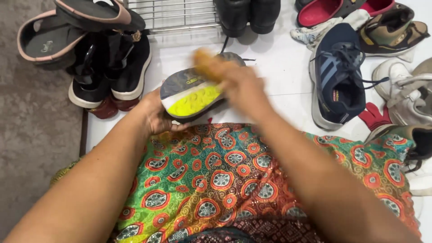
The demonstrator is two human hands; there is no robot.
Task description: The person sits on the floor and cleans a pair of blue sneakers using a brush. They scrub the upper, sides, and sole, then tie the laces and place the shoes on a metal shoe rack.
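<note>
My left hand grips a sports shoe by its heel, turned sole-up so the grey and neon-yellow sole shows. My right hand holds a blurred orange-yellow thing, perhaps a cloth or brush, against the shoe's front part. Both hands are above my lap, which is covered by a bright patterned cloth. A black lace trails from the shoe's toe.
Black-and-white shoes and pink-edged sandals lie at the left. A navy sneaker, a red cloth, white shoes and brown shoes sit at the right. A wire rack and black shoes stand behind.
</note>
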